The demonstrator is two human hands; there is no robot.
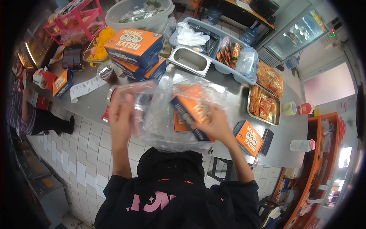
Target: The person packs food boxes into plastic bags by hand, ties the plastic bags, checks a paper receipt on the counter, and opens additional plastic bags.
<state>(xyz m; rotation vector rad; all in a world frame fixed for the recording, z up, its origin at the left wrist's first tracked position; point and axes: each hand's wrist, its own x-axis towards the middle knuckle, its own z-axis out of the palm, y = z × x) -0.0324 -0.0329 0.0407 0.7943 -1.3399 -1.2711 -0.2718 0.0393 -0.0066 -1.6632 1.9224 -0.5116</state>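
A clear plastic bag (pixel 154 114) lies open at the table's front edge. My left hand (pixel 122 112) is closed on the left side of the bag, slightly blurred. In my right hand (pixel 216 124) is an orange and navy box (pixel 196 108), tilted, over the bag's right part. Beneath it another orange box (pixel 179 124) shows through the plastic. To the right of my right hand, a separate orange box (pixel 249 137) rests on the table beside a dark phone-like object (pixel 266 142).
Stacked orange boxes (pixel 133 47), a steel pan (pixel 190 61) and a blue-grey bin (pixel 246 76) stand behind. A food tray (pixel 264 105) and bottle (pixel 302 145) are right. A long receipt (pixel 88 88) lies left; another person (pixel 28 114) stands far left.
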